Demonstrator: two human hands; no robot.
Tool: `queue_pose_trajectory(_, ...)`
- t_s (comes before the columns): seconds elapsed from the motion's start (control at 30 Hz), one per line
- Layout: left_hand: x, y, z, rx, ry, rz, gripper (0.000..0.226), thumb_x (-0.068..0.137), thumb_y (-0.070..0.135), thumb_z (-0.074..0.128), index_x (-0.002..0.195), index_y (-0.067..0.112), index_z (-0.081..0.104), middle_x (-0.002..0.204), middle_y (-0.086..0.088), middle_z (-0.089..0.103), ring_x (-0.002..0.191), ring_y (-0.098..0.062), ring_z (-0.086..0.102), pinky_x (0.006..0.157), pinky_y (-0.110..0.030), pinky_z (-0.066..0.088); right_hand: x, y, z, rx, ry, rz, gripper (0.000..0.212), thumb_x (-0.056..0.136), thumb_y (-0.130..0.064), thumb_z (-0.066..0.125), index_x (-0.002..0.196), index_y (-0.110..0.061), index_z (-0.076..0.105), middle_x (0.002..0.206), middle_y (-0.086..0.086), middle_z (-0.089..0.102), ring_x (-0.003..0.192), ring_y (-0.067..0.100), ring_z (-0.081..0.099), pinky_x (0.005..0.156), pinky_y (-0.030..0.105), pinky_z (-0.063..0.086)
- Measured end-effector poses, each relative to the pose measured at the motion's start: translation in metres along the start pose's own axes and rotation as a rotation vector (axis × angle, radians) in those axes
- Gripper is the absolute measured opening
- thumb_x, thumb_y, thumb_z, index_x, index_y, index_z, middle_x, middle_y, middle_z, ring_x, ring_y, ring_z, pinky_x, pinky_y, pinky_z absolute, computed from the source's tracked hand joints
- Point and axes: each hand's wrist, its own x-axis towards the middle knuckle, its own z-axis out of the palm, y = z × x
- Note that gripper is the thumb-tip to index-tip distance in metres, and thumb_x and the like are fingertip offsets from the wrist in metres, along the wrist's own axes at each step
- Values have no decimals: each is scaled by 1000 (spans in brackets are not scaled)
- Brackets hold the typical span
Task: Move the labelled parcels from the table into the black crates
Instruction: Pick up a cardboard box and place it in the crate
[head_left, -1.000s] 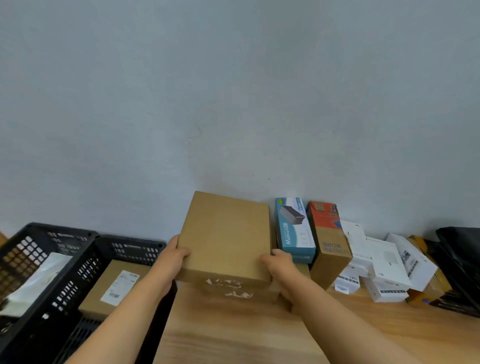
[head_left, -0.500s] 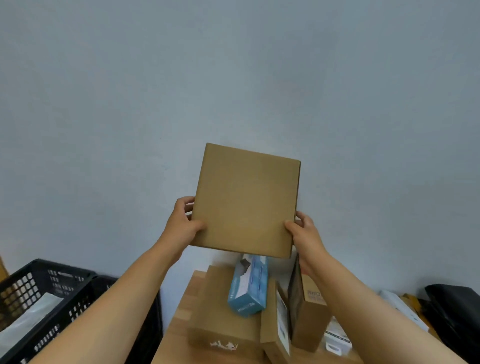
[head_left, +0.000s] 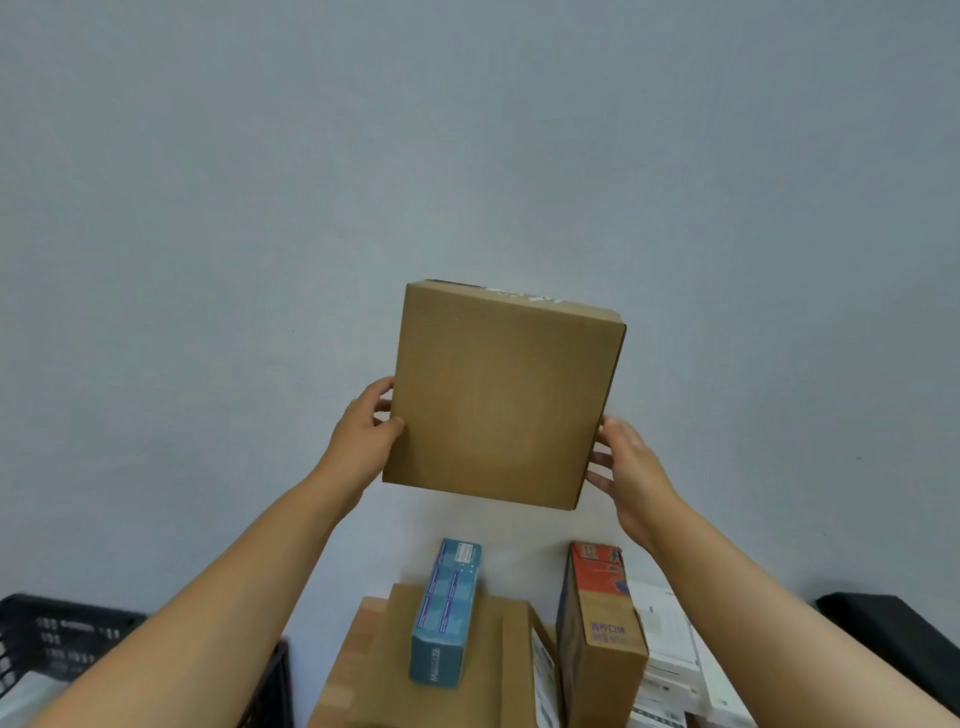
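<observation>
A plain brown cardboard parcel (head_left: 501, 395) is held up in front of the grey wall (head_left: 260, 208), well above the worktop (head_left: 358, 639). The left hand (head_left: 363, 441) grips its lower left edge, thumb on the near face and fingers (head_left: 382, 402) curled round behind. The right hand (head_left: 626, 467) holds the lower right edge, its fingers (head_left: 602, 457) bent against the side; how far they wrap behind the parcel cannot be told. The parcel sits between the two hands, its broad blank face turned toward the camera and tilted slightly, the top leaning right. Its long axis runs roughly upright, and a strip of the top side shows white tape scraps.

Below the parcel, a larger brown box (head_left: 467, 670) lies flat on the worktop with a blue carton (head_left: 447, 613) resting on it. Right of that carton stands a brown box with a red top (head_left: 597, 634), and white boxes (head_left: 670, 654) lie beyond it. Far below and left of the parcel, a black crate (head_left: 62, 639) shows at the frame's edge.
</observation>
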Motion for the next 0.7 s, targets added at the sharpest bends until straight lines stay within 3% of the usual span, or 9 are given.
queue_pose_trajectory(0.17, 3, 11, -1, -101, -59, -47, 35, 103, 31, 29, 135, 27, 43, 127, -2, 49, 110, -21, 52, 93, -33, 43, -1, -5, -7, 49, 27, 4, 31, 100, -34, 36, 121, -21, 54, 121, -2, 58, 111, 19, 56, 95, 40, 47)
queue_pose_trajectory(0.3, 3, 17, -2, -247, -78, -93, 30, 102, 38, 27, 116, 25, 50, 116, -4, 54, 108, -20, 54, 93, -33, 44, 0, -8, -14, 124, 33, 10, 28, 101, -34, 36, 114, -22, 57, 122, 1, 58, 114, 21, 56, 101, 47, 44)
queue_pose_trajectory(0.47, 10, 5, -13, -355, -158, -176, 52, 100, 51, 25, 121, 17, 58, 119, -10, 62, 113, -25, 57, 91, -35, 48, 1, -7, -20, 146, -42, 8, 37, 100, -46, 35, 121, -30, 61, 117, 0, 67, 111, 19, 60, 97, 43, 48)
queue_pose_trajectory(0.6, 13, 1, -16, -364, -292, -225, 66, 91, 64, 31, 122, 12, 59, 104, -13, 65, 98, -26, 61, 80, -30, 48, 4, -4, -24, 132, -81, 61, 45, 97, -56, 32, 124, -32, 60, 116, 1, 68, 112, 22, 60, 97, 46, 48)
queue_pose_trajectory(0.7, 13, -1, -13, -324, -318, -224, 48, 92, 54, 44, 120, 17, 56, 111, -5, 63, 100, -22, 59, 85, -32, 48, 8, 1, -27, 103, -125, 129, 56, 93, -63, 27, 126, -30, 57, 121, 1, 66, 116, 21, 57, 103, 46, 42)
